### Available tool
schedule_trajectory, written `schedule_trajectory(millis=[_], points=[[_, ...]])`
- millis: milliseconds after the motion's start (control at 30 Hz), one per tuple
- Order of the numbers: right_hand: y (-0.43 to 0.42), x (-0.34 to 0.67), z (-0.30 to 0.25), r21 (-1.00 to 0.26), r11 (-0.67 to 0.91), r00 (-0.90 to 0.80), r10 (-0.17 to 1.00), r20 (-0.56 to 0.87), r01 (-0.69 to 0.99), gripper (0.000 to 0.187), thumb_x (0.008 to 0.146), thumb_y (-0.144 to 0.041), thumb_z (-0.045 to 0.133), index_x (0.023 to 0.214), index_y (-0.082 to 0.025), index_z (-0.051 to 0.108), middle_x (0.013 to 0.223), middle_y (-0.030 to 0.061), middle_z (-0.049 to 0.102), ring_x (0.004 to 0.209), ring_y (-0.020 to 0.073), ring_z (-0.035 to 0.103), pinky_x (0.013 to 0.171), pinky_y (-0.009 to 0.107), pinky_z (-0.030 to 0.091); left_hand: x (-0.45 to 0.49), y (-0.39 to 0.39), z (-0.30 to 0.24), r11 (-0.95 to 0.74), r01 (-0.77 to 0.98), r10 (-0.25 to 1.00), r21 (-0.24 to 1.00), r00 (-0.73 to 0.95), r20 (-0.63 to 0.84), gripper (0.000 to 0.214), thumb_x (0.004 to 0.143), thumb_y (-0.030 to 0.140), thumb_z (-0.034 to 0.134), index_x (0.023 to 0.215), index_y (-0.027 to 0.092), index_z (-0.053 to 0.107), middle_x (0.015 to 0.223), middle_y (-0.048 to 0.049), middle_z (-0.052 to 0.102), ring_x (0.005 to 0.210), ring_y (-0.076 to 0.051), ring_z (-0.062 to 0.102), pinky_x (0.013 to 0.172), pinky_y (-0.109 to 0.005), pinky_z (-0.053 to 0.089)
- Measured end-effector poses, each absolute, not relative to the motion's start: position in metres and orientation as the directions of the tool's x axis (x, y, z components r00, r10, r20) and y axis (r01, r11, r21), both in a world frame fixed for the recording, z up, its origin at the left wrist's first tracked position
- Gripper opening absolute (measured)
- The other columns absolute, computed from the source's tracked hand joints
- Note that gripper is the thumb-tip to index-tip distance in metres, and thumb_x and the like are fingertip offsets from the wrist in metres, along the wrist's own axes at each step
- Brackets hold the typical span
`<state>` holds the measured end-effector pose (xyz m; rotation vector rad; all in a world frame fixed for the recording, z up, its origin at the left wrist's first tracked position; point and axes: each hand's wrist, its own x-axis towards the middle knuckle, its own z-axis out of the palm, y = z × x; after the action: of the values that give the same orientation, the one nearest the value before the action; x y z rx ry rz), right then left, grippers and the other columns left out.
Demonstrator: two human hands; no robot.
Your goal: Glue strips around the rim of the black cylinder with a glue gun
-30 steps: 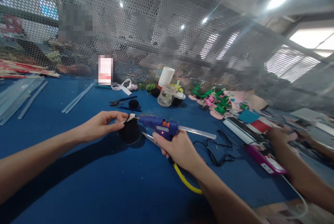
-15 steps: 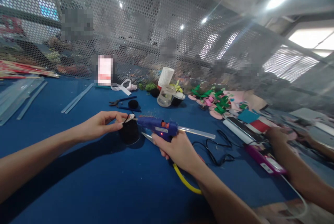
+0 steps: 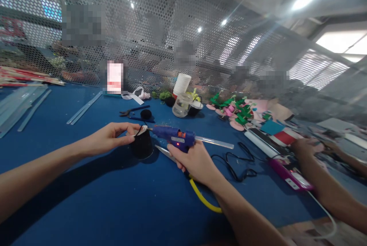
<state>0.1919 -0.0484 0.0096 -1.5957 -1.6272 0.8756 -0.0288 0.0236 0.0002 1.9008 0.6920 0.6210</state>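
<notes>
On the blue table stands a black cup [image 3: 142, 146] with a white top and a thin black loop at its rim. My left hand [image 3: 122, 134] pinches the cup's rim from the left, thumb at the near side. A blue hot glue gun [image 3: 172, 136] is gripped in my right hand [image 3: 195, 160], its red light lit and a clear glue stick [image 3: 215, 142] coming out of the back. The gun's nozzle is at the right side of the cup's rim; whether it touches is too small to tell. Scissors [image 3: 165, 152] with a yellow handle lie beneath my right hand.
Pliers [image 3: 133, 113] and a black pompom-like ball [image 3: 146, 114] lie behind the cup. Farther back are a clear plastic cup [image 3: 181, 106], stacked white cups [image 3: 182, 83] and green-and-pink craft pieces [image 3: 237, 112]. A purple power strip [image 3: 289, 175] lies right, near another person's arm [image 3: 323, 185].
The glue gun has moved slightly left, with its nozzle closer in over the cup's rim. My left hand and the cup have stayed nearly still.
</notes>
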Motion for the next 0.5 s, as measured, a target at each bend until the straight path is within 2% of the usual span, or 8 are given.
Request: schedule_trajectory(millis=[133,500], points=[[-0.0475,0.1928,0.0087,-0.842,0.044,-0.021,0.999,0.038,0.538,0.024,0.072,-0.031,0.050,0.053,-0.017,0.046,0.035,-0.0060,0.042,0.030,0.0069,0.041,0.035,0.018,0.037,-0.0281,0.0228,0.0006,-0.346,0.190,0.704,0.919,0.700,0.120,0.016,0.080,0.025,0.050,0.068,0.014,0.048,0.118,-0.0114,0.053,0.117,-0.026,0.040,0.097,-0.042,0.026],[-0.0538,0.1872,0.0132,-0.841,-0.036,0.028,0.999,-0.024,0.540,0.024,0.070,-0.031,0.051,0.051,-0.017,0.045,0.034,-0.0056,0.042,0.030,0.0067,0.041,0.034,0.018,0.036,-0.0276,0.0226,-0.0003,-0.358,0.212,0.724,0.909,0.678,0.126,0.017,0.079,0.026,0.052,0.067,0.015,0.048,0.123,-0.0115,0.051,0.117,-0.025,0.041,0.099,-0.040,0.025]])
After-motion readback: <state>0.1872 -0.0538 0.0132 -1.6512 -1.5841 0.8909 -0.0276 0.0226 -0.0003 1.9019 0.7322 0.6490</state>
